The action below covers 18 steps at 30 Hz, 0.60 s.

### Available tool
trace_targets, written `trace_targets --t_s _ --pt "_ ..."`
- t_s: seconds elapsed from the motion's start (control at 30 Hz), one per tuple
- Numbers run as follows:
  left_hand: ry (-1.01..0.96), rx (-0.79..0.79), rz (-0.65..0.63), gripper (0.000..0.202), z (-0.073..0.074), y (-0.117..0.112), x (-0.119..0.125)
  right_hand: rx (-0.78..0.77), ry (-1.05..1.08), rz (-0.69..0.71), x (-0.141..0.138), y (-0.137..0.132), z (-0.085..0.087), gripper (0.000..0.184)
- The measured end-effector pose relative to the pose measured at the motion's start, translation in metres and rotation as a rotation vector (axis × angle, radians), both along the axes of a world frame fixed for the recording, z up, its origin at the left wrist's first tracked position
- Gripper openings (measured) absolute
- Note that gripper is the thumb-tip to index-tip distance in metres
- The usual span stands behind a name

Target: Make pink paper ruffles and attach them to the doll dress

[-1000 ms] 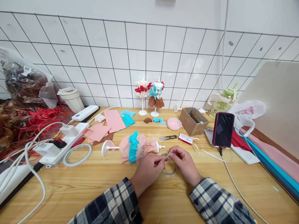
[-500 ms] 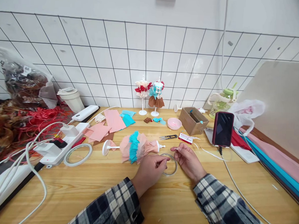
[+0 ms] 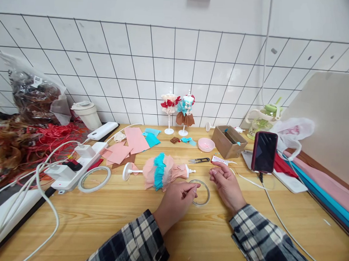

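My left hand (image 3: 178, 204) is closed in a pinch just left of a ring of narrow tape (image 3: 208, 195), its fingertips over the ring's near-left edge. Whatever it pinches is too small to make out. My right hand (image 3: 227, 185) hovers right of the ring with curled fingers, thumb and index close together; anything between them is hidden. Beyond the left hand a small white dress form (image 3: 126, 171) lies on its side, dressed in a pink crepe-paper dress (image 3: 172, 167) with a turquoise ruffle (image 3: 159, 172). Thread snips (image 3: 200, 160) and a white label card (image 3: 218, 160) lie beyond the hands.
Two dressed mini forms (image 3: 170, 106) stand by the wall. Behind are a pink bowl (image 3: 206, 144) and a cardboard box (image 3: 229, 145); a phone (image 3: 264, 151) stands right. Left are paper sheets (image 3: 137, 140), another tape roll (image 3: 84, 186) and a power strip (image 3: 78, 174) with cables.
My right hand has shifted right, away from my left hand, and now covers part of the label card. The white bit at its fingertips no longer shows. The view has turned slightly left.
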State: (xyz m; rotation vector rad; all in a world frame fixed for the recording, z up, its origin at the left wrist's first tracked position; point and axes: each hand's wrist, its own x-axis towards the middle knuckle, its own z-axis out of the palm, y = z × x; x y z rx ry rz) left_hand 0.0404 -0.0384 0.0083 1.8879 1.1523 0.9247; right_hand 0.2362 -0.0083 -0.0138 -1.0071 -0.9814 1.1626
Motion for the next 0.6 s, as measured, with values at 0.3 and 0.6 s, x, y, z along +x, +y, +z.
trace_targets --t_s 0.3,0.6 --pt "0.122 0.139 -0.068 0.027 0.002 -0.008 0.0 0.369 -0.799 -0.494 0.036 0.035 0.032 0.028" --pt "0.167 0.151 -0.064 0.026 -0.002 -0.009 0.0 0.387 -1.407 -0.82 0.082 0.086 0.027 0.042"
